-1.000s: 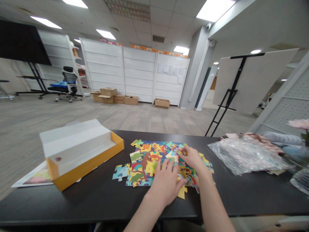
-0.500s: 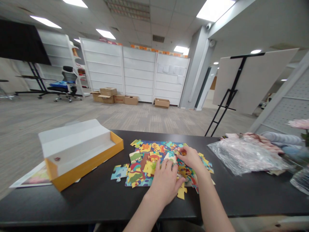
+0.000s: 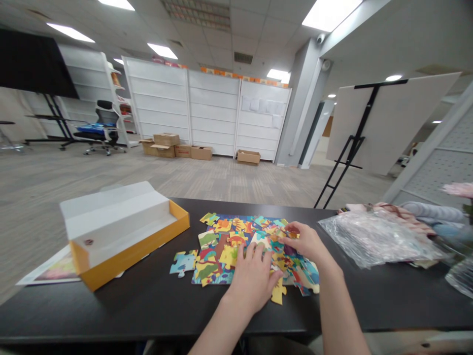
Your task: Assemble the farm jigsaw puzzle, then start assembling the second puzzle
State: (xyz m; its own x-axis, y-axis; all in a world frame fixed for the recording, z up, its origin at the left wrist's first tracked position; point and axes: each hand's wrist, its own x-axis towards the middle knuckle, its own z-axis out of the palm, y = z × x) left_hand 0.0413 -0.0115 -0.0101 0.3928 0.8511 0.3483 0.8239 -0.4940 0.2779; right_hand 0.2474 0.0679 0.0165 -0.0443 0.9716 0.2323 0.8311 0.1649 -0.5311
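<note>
Colourful jigsaw pieces (image 3: 208, 240) lie in a loose, overlapping spread on a blue patterned sheet in the middle of the dark table. My left hand (image 3: 253, 273) rests palm down on the near part of the spread, fingers apart, and covers some pieces. My right hand (image 3: 305, 241) is at the right side of the pieces, thumb and fingers bent toward each other; what lies between the fingertips is too small to make out. A light blue piece (image 3: 183, 263) sits at the left edge, and a yellow piece (image 3: 278, 292) pokes out at the near edge.
An open yellow box (image 3: 136, 256) with a white inside stands at the left on a printed sheet (image 3: 48, 270). Clear plastic packaging (image 3: 380, 236) and folded cloth lie at the right, beside pink flowers (image 3: 458, 190). The dark table's (image 3: 148, 315) near edge runs below.
My right hand has moved to the right, over the pieces on that side, and its forearm has swung right. My left hand has hardly moved.
</note>
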